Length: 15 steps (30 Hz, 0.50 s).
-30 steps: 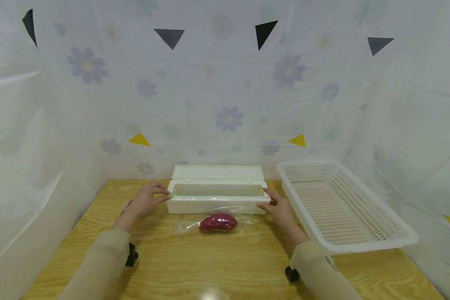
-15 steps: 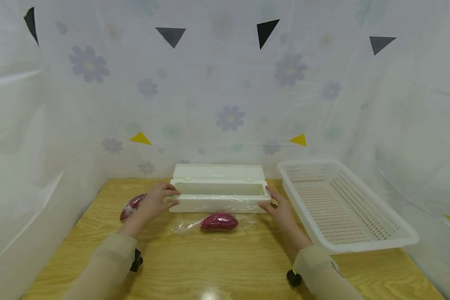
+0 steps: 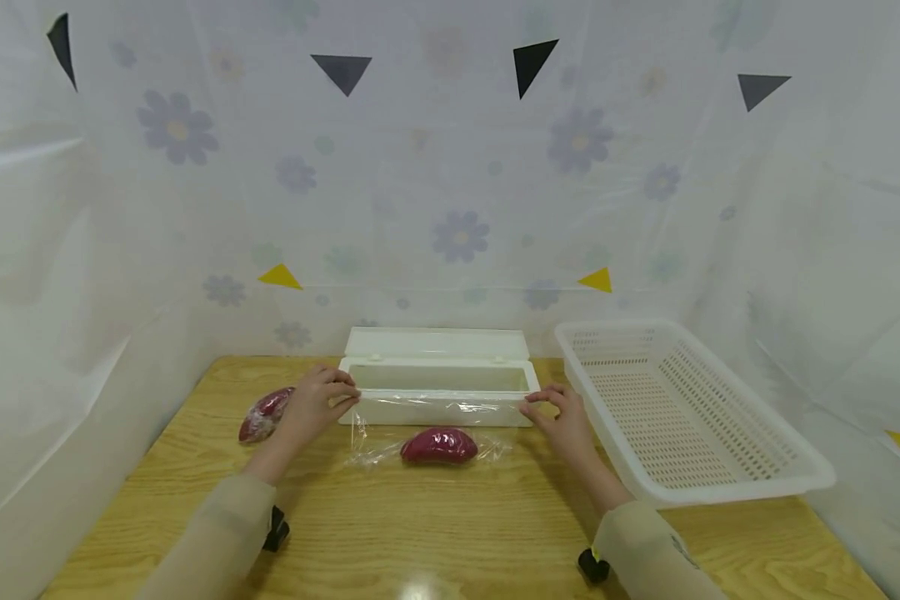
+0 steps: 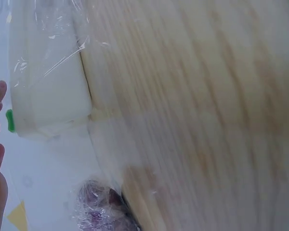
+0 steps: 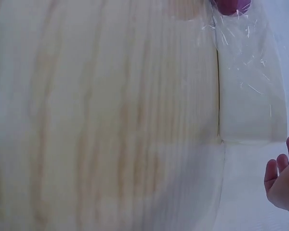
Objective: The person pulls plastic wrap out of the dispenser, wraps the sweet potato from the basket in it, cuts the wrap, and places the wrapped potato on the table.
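A purple sweet potato (image 3: 439, 446) lies on a sheet of clear cling film (image 3: 378, 450), in front of a long white cling film dispenser (image 3: 435, 412) with its lid (image 3: 437, 343) raised. The film rises from the table towards the dispenser's front edge. My left hand (image 3: 315, 407) pinches the film's left corner by the box's left end, near the green slider (image 4: 10, 120) seen in the left wrist view. At the other end my right hand (image 3: 564, 418) pinches the right corner. Both wrist views show only parts of the hands at their borders.
Behind my left wrist lies a second purple sweet potato (image 3: 265, 415), wrapped in film. A white perforated plastic basket (image 3: 603, 417) stands right of the dispenser, close to my right forearm. The wooden table (image 3: 427, 533) backs onto a flowered curtain (image 3: 450, 183).
My left hand has moved right, off the green slider, to the film's corner. My right fingers have shifted from the box end to the film. The film's far edge now stands lifted between both hands.
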### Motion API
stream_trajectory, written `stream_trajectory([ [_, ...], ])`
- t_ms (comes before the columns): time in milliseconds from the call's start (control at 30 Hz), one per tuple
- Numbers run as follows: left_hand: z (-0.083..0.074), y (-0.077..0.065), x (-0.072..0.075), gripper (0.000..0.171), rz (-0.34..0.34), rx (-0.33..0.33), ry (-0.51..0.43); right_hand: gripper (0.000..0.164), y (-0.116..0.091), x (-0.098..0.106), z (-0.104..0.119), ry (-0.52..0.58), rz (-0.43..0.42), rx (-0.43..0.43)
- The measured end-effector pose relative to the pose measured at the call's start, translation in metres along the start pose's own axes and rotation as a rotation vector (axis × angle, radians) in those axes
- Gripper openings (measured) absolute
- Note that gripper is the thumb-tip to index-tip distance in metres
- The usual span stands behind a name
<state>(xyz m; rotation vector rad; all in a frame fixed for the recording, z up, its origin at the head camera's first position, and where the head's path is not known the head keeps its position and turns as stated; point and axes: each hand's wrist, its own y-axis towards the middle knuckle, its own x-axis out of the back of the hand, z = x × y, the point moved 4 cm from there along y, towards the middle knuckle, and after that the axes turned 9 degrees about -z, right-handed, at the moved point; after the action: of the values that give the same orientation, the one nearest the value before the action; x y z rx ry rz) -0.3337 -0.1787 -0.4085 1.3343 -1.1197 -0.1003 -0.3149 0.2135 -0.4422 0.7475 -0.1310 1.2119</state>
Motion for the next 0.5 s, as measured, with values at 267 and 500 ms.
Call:
stream_trajectory([
  [267,-0.010,-0.007,0.008,0.011,0.097,0.037,-0.026,0.012,-0.005,0.005,0.010,0.002,-0.040,0.130],
  [500,-0.015,-0.017,0.017,0.012,0.214,0.186,-0.120,0.010,-0.014,0.009,0.016,0.048,0.019,0.180],
])
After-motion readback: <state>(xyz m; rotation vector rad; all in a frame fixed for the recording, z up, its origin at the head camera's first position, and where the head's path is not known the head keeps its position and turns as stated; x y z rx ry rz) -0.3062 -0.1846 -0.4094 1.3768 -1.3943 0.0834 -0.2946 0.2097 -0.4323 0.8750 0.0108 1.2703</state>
